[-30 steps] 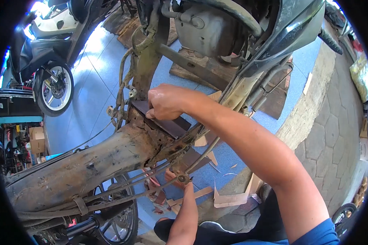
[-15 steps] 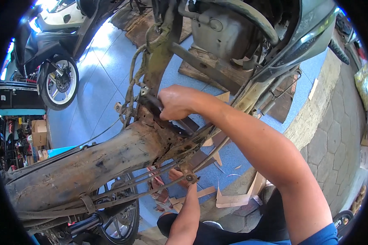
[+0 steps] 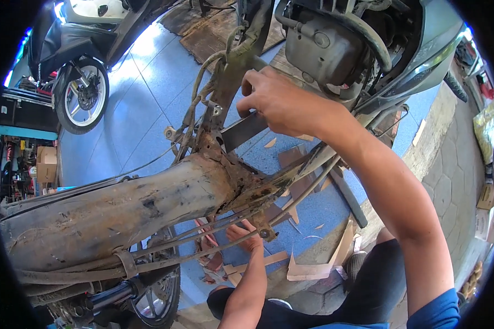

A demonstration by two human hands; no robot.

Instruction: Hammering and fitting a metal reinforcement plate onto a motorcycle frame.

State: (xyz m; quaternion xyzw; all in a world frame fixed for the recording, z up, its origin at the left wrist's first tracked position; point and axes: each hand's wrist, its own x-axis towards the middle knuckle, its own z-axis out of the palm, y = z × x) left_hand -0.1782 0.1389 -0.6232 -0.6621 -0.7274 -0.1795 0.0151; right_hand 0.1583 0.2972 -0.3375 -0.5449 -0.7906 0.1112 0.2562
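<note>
A rusty, worn motorcycle frame tube (image 3: 115,211) runs in from the left to a corroded bracket joint (image 3: 225,170). Just beyond that joint, my right hand (image 3: 291,107) is curled over the upper end of a dark flat metal strip (image 3: 245,132). The strip's lower end reaches the joint; whether they touch I cannot tell. My left hand (image 3: 245,237) is low under the frame, close to the blue tiled floor, fingers stretched out beside a crumpled reddish cloth (image 3: 209,249). Cables (image 3: 203,247) and a small rusty bracket cross in front of it.
An engine block (image 3: 326,49) and grey body panel fill the upper right. Cut cardboard pieces (image 3: 321,270) and a dark bar (image 3: 348,197) lie on the floor. At upper left stands another motorbike's front wheel (image 3: 83,98). Hoses (image 3: 195,109) hang by the frame.
My right hand has lifted up and away from the joint, shifting the dark strip with it. The left hand stays low, its fingers more visible. The view has shifted slightly.
</note>
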